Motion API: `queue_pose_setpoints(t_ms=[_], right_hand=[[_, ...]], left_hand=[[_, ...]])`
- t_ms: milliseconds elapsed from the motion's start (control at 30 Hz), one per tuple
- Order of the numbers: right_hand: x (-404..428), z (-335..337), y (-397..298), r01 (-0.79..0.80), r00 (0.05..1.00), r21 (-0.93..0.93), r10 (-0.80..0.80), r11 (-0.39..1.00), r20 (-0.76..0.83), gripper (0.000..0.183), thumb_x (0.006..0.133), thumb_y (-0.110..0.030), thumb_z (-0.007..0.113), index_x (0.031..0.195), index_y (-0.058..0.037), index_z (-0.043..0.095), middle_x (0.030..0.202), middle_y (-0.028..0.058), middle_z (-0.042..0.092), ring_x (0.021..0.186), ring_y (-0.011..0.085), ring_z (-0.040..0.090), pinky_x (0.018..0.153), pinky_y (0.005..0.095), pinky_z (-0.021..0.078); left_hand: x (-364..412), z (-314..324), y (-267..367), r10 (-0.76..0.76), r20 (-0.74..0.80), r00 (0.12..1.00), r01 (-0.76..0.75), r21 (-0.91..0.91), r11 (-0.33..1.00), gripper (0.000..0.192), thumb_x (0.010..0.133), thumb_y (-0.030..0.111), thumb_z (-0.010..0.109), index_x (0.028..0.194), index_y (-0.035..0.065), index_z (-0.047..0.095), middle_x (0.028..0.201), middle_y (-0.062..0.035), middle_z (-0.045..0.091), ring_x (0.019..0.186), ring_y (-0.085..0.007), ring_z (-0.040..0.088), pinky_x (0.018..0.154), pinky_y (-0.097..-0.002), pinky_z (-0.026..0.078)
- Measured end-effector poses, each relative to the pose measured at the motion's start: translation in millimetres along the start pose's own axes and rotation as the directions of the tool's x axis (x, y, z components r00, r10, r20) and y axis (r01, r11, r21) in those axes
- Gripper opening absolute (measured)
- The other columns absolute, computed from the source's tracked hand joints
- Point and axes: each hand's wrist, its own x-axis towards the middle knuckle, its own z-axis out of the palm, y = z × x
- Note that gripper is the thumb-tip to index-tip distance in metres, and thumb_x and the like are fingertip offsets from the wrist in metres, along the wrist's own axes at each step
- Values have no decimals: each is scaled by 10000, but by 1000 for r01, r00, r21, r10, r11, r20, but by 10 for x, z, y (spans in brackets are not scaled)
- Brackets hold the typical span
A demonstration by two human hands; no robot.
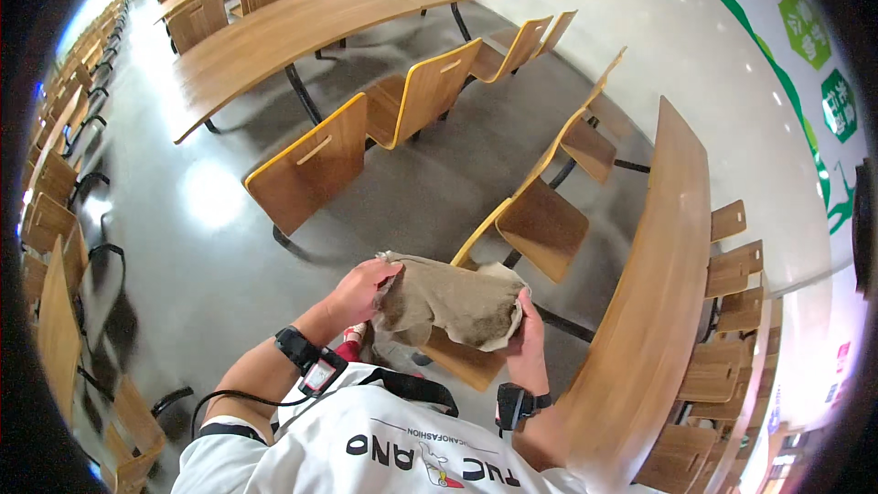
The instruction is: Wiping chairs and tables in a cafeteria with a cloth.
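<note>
A soiled, greyish-brown cloth (pixel 449 298) with paler, frayed edges is stretched between my hands in front of my waist. My left hand (pixel 365 286) grips its left end, the thumb lying over the top corner. At the other end, my right hand (pixel 527 333) holds the cloth's right edge, with part of its fingers hidden behind it. Dark stains mark the cloth's lower and right areas. Just beneath it shows the wooden seat of a chair (pixel 473 360), partly covered from view.
A long wooden table (pixel 638 302) runs along my right, with chairs (pixel 706 370) beyond it. Ahead, linked chairs (pixel 312 165) with slotted backs stand before another long table (pixel 350 10). Grey floor (pixel 206 274) lies to my left. A cable (pixel 240 394) hangs from my left wrist device.
</note>
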Motion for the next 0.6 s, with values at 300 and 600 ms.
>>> queue_pose_setpoints(t_ms=[300,600], right_hand=[[85,-236,-454,222,968,15,-219,975,-119,237,839,-357,570,865,-124,533,764,2,526,765,155,523,772,399,457],[135,299,-795,588,733,-257,-639,767,-233,225,872,-313,518,975,-114,532,892,34,555,935,191,523,874,431,414]], left_hand=[[295,-620,-335,-455,246,856,201,-969,-145,271,834,147,449,1017,-24,554,1032,-152,599,950,-270,576,859,-376,443],[675,-976,-551,-330,144,933,107,-986,-129,389,849,261,412,1112,-11,501,1076,-133,584,996,-262,566,898,-419,428]])
